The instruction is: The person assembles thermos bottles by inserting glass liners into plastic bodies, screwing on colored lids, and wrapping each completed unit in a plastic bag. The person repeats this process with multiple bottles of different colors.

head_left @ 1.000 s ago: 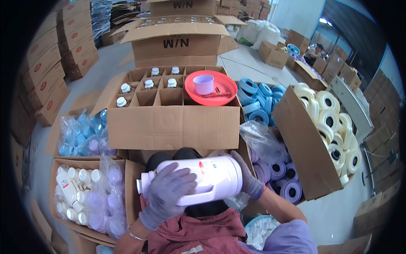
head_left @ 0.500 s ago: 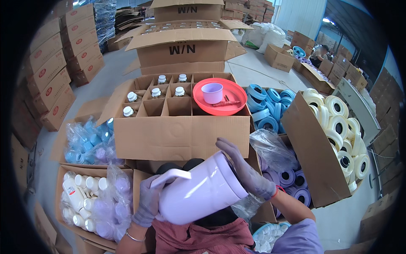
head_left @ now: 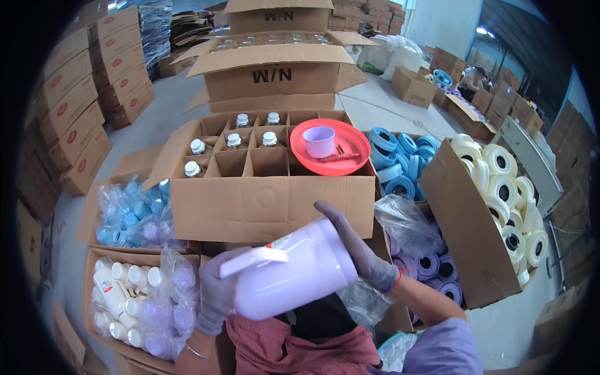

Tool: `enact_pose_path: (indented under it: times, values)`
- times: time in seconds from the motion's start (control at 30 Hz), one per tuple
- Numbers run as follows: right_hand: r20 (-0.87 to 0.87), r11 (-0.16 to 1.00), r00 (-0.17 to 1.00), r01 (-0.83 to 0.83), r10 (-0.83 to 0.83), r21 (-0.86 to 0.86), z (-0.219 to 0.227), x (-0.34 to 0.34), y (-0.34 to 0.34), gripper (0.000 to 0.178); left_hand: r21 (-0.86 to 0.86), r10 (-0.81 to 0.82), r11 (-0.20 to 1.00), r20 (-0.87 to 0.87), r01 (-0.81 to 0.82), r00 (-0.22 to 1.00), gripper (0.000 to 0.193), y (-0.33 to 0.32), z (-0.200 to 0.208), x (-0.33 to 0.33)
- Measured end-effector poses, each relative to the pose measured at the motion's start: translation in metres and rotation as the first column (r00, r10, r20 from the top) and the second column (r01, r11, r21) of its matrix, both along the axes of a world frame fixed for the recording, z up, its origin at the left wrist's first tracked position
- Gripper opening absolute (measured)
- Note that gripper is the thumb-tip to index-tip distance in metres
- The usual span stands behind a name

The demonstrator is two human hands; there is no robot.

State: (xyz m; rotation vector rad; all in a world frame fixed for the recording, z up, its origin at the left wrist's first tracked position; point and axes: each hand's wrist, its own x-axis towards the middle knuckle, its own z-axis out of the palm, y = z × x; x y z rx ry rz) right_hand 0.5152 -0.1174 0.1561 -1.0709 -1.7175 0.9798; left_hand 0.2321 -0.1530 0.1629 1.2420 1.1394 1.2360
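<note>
A glossy pale purple jug (head_left: 300,275), probably a thermos-jug shell, lies tilted on its side in front of my lap. Its handle (head_left: 255,260) faces up, and part of a red label shows beside it. My left hand (head_left: 219,290), in a grey-purple glove, closes round the bottom end; some of its fingers are hidden behind the jug. At the other end, my gloved right hand (head_left: 365,253) lies with outstretched fingers against the rim, its palm toward the jug. Whatever is inside the jug is hidden.
Ahead stands a divided carton (head_left: 269,206) with several silver-capped bottles and a red dish (head_left: 344,167) holding a purple cup (head_left: 319,142). Boxes of white caps (head_left: 134,306), blue rings (head_left: 400,185), purple rings (head_left: 427,267) and cream rings (head_left: 512,244) flank me. Stacked cartons (head_left: 69,106) stand left.
The jug has rolled about its length, bringing the handle more toward me and a red label into sight. Its open end has moved slightly left with my right hand.
</note>
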Motion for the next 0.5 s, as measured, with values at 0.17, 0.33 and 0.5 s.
enact_pose_path:
  times: [0.17, 0.33, 0.5]
  values:
    - [-0.319, 0.950, 0.905, -0.309, 0.283, -0.034, 0.004, -0.001, -0.014, 0.073, 0.056, 0.027, 0.998, -0.151, -0.019, 0.988, 0.022, -0.001, -0.009, -0.014]
    - [-0.225, 0.963, 0.940, -0.270, 0.257, -0.028, 0.022, -0.014, -0.001, 0.063, 0.226, 0.144, 0.968, -0.121, -0.114, 0.982, 0.025, 0.001, -0.019, -0.021]
    - [0.112, 0.954, 0.980, 0.131, -0.167, 0.270, 0.056, -0.017, 0.117, 0.067, 0.035, 0.275, 0.951, 0.354, -0.307, 0.894, 0.034, 0.022, -0.025, -0.035]
